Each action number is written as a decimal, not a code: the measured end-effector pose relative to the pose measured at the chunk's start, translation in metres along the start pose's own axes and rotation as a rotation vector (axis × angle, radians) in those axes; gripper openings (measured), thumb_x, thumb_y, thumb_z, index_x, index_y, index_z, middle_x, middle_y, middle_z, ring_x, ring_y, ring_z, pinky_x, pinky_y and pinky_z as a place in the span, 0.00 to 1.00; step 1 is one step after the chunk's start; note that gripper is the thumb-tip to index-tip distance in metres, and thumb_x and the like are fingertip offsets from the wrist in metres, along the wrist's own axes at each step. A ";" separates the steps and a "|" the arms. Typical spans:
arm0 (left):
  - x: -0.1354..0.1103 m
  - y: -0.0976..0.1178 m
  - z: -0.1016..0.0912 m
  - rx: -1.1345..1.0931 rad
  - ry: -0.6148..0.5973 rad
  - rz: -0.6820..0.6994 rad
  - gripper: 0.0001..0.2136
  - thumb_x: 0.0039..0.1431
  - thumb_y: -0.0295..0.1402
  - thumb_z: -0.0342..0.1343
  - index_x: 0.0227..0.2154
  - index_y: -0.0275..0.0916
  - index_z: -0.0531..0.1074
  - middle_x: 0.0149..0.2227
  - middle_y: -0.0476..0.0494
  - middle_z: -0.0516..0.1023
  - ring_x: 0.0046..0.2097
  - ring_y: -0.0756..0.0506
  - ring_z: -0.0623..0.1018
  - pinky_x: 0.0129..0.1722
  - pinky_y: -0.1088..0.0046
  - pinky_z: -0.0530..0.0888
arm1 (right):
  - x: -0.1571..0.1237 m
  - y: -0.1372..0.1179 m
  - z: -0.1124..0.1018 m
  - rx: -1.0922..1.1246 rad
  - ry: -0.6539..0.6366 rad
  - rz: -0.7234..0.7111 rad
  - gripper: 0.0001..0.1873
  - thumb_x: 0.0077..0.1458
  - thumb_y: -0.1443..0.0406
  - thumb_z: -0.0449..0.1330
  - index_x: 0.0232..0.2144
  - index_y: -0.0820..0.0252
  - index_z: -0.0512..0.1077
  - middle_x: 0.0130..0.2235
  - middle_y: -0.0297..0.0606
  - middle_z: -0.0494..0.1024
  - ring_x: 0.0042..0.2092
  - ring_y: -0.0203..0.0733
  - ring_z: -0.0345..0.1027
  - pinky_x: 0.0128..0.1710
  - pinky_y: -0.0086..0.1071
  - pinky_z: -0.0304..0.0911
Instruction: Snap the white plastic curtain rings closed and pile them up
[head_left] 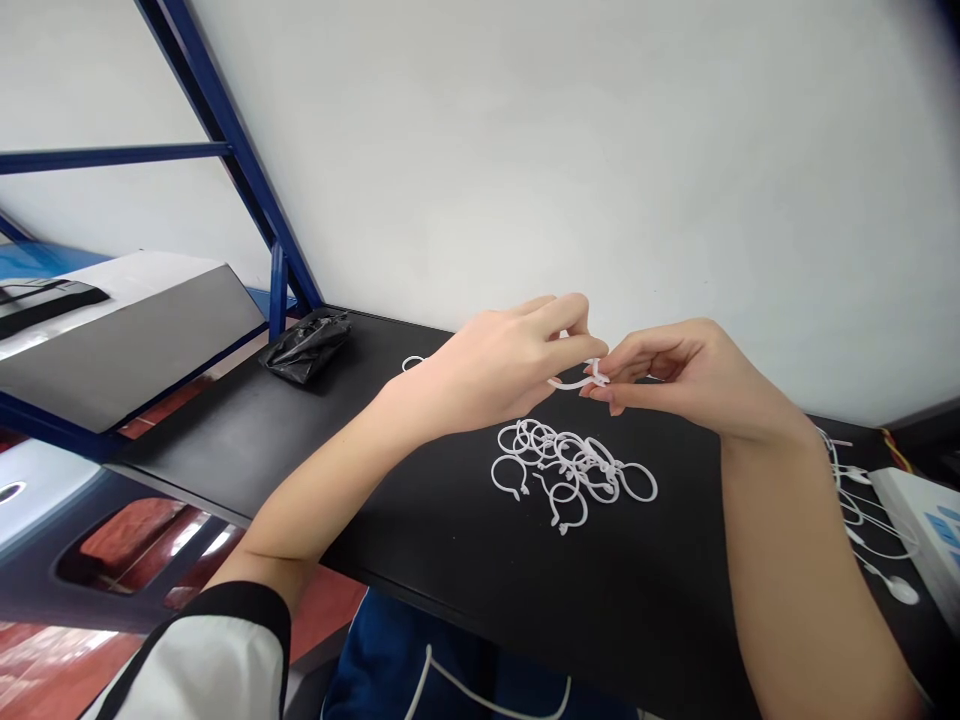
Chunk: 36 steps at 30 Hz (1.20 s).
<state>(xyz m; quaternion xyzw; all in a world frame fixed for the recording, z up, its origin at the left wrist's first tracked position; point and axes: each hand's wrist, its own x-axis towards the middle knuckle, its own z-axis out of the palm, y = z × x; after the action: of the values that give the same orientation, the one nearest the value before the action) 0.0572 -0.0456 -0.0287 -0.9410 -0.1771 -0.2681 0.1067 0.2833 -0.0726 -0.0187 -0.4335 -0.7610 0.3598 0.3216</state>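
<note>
Between my two hands, above the black tabletop, is a white plastic snap ring [576,384]. My left hand [517,355] is closed on its left side, with the thumb and fingers pinched together. The thumb and fingertips of my right hand [667,375] pinch the clasp end of the same ring. Part of the ring is hidden behind my left fingers. Below the hands lies a loose pile of white rings [574,465], several of them overlapping; some at the near side stand unclasped. Another white ring [412,362] shows partly behind my left wrist.
A crumpled black plastic bag [306,345] lies at the table's back left. Blue metal frame bars [240,150] rise at the left. White cables [862,500] and a white box [922,520] with blue marks sit at the right. A pale wall stands behind the black table [450,530].
</note>
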 end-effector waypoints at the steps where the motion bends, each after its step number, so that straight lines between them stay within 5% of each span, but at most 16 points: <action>1: 0.000 0.001 -0.001 -0.004 -0.015 -0.008 0.16 0.56 0.21 0.54 0.47 0.38 0.71 0.44 0.42 0.70 0.35 0.51 0.69 0.27 0.77 0.66 | 0.000 0.000 0.001 -0.013 0.000 0.002 0.07 0.46 0.62 0.70 0.28 0.57 0.79 0.25 0.34 0.79 0.27 0.37 0.74 0.29 0.33 0.71; 9: 0.001 0.003 -0.007 0.034 -0.160 -0.081 0.12 0.58 0.27 0.57 0.46 0.37 0.71 0.43 0.44 0.68 0.27 0.53 0.63 0.25 0.76 0.64 | -0.002 0.000 0.009 -0.231 0.058 0.008 0.05 0.52 0.60 0.66 0.31 0.53 0.80 0.25 0.31 0.79 0.26 0.34 0.69 0.26 0.30 0.65; 23: -0.001 -0.002 -0.008 -0.010 -0.185 -0.122 0.15 0.61 0.27 0.53 0.51 0.37 0.69 0.47 0.42 0.69 0.30 0.52 0.68 0.28 0.75 0.66 | -0.007 -0.011 0.014 -0.399 0.118 -0.073 0.07 0.56 0.62 0.62 0.27 0.55 0.78 0.25 0.28 0.79 0.27 0.32 0.71 0.27 0.28 0.65; 31: -0.002 -0.013 -0.013 -0.343 -0.289 -0.186 0.16 0.59 0.35 0.59 0.49 0.40 0.72 0.42 0.45 0.73 0.36 0.51 0.72 0.32 0.77 0.67 | -0.010 -0.018 0.019 -0.380 0.051 -0.105 0.06 0.54 0.67 0.62 0.27 0.55 0.78 0.24 0.27 0.78 0.26 0.32 0.70 0.25 0.27 0.63; 36: -0.001 -0.016 -0.015 -0.502 -0.232 -0.156 0.28 0.51 0.46 0.65 0.51 0.37 0.69 0.40 0.45 0.75 0.36 0.50 0.73 0.33 0.76 0.69 | -0.018 -0.025 0.019 -0.415 0.092 -0.218 0.06 0.53 0.68 0.62 0.25 0.54 0.75 0.23 0.28 0.76 0.25 0.33 0.68 0.25 0.30 0.62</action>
<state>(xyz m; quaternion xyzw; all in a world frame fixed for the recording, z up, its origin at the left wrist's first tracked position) 0.0431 -0.0355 -0.0155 -0.9458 -0.1878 -0.2015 -0.1717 0.2651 -0.1023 -0.0115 -0.4214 -0.8455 0.1386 0.2971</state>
